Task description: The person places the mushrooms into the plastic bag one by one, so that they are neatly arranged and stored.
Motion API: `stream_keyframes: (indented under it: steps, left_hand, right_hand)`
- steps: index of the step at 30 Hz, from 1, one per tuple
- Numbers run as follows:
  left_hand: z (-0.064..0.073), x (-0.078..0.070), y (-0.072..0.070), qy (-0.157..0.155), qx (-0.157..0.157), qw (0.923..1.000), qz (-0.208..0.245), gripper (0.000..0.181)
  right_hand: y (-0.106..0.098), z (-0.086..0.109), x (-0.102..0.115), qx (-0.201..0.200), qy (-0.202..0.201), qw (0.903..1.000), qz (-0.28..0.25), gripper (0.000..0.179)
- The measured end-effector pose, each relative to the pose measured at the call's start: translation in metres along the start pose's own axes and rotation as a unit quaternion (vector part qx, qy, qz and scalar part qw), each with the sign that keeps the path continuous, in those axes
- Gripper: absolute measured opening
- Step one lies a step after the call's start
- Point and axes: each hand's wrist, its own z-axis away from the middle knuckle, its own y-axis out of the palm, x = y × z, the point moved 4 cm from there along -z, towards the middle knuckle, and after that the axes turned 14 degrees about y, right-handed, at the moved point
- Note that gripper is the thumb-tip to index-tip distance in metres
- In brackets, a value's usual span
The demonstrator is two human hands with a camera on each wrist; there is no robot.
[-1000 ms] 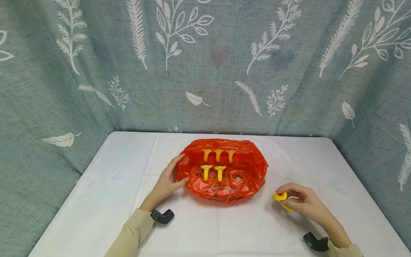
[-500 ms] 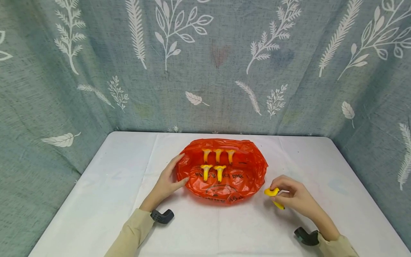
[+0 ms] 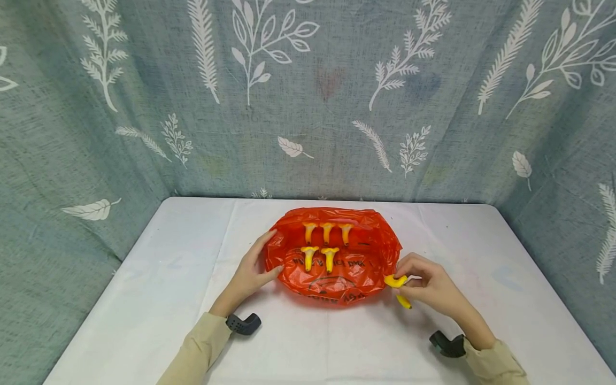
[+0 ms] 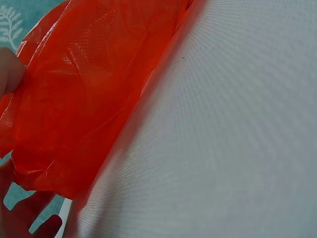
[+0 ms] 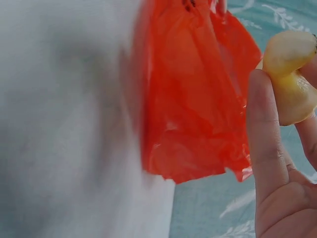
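Note:
A red plastic bag (image 3: 337,291) lies with its mouth spread wide on the white table, dark print on it. Several yellow chanterelle mushrooms (image 3: 309,259) lie inside in two rows. My left hand (image 3: 247,278) holds the bag's left end, thumb and fingertips over its rim; in the left wrist view the thumb (image 4: 9,72) overlaps the red film. My right hand (image 3: 430,283) pinches another chanterelle mushroom (image 3: 395,281) between thumb and fingers, at the bag's right edge. The right wrist view shows this mushroom (image 5: 292,79) from close by, partly hidden by fingers.
The white-covered table (image 3: 183,299) extends around the bag on all sides. A grey-green curtain (image 3: 308,133) with white leaf prints encloses the back and both sides. Dark wrist cameras sit on the left wrist (image 3: 244,324) and right wrist (image 3: 447,345).
My right hand has moved left and slightly away from me, bringing its chanterelle mushroom from the table's right side to the bag's edge. My left hand and the bag have stayed in place.

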Motion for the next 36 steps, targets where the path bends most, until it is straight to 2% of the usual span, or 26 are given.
stream_keyframes:
  steps: [7, 13, 16, 23, 30, 36]
  left_hand:
    - [-0.001, 0.001, 0.0, -0.007, 0.001, 1.0, 0.004, 0.08]
    - [0.0, 0.003, 0.0, 0.016, -0.006, 0.9997, 0.014, 0.08]
    - [0.0, 0.004, 0.0, 0.018, -0.007, 0.9997, 0.016, 0.08]
    - [0.0, 0.008, 0.001, 0.019, -0.004, 0.9997, 0.016, 0.08]
    - [0.008, 0.038, 0.005, 0.027, -0.012, 0.9995, 0.009, 0.085]
    - [0.01, 0.045, 0.004, 0.025, -0.009, 0.9996, 0.012, 0.084]
  right_hand:
    - [0.004, -0.008, 0.01, -0.02, -0.001, 0.9997, 0.013, 0.022]
    - [0.009, -0.017, 0.018, -0.047, -0.004, 0.9987, 0.017, 0.022]
    - [0.011, -0.022, 0.022, -0.058, -0.009, 0.9981, 0.016, 0.021]
    - [0.017, -0.033, 0.025, -0.077, 0.019, 0.9967, 0.017, 0.021]
    - [0.023, -0.045, 0.031, -0.112, 0.037, 0.9904, 0.072, 0.022]
    - [0.029, -0.055, 0.034, -0.135, 0.063, 0.9852, 0.085, 0.022]
